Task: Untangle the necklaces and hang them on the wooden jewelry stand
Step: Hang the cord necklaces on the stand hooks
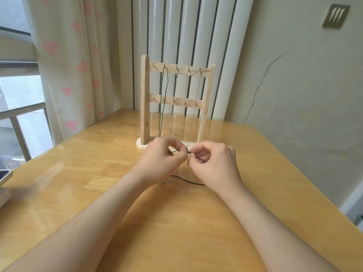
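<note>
Soft daylight, bright overall, no hard lamp. Source = window (21,91) far left of the grip, where left hand (165,154) & right hand (214,161) pinch the dark cord (188,180); the glass there is blown out to white. Glossy table (68,163) shows broad glare streaks left of the grip & a pale sheen beyond it, by the stand (145,107) base. Shadows weak & diffuse: a faint smudge + dim reflection just below the grip, near side. Wall (294,95) right of the grip is evenly lit, flat tone. Focus sharp at the grip; thin chains (172,107) above it resolve poorly, w/ slight compression softness. Wide-angle warp: table edges bow, verticals lean outward twd frame edges.
</note>
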Demonstrator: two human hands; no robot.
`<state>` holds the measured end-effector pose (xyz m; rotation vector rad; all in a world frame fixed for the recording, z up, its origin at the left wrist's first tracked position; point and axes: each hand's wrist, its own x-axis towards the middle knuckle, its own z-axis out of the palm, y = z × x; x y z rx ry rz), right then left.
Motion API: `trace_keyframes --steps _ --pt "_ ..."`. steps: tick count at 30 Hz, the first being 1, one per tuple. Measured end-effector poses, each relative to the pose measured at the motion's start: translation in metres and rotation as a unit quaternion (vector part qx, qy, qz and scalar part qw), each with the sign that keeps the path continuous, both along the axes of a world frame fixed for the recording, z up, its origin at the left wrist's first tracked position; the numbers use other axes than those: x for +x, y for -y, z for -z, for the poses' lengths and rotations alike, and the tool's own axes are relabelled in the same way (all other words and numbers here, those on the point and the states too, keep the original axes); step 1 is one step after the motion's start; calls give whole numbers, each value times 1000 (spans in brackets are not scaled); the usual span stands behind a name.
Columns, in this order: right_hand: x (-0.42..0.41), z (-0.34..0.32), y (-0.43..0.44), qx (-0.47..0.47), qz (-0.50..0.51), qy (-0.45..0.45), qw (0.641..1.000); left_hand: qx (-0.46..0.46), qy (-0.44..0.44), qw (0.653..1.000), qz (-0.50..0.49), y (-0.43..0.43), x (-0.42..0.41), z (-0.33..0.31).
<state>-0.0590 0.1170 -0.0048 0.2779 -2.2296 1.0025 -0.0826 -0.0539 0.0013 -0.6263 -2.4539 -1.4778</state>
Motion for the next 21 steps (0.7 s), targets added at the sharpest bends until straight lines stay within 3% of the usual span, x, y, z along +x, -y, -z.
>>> trace_keyframes --steps 14,21 --pt "-3 5 3 122 32 -59 990 23 84 996 -24 -9 8 -4" --pt "-1 -1 -3 59 74 -72 993 109 64 987 -97 -6 5 -7"
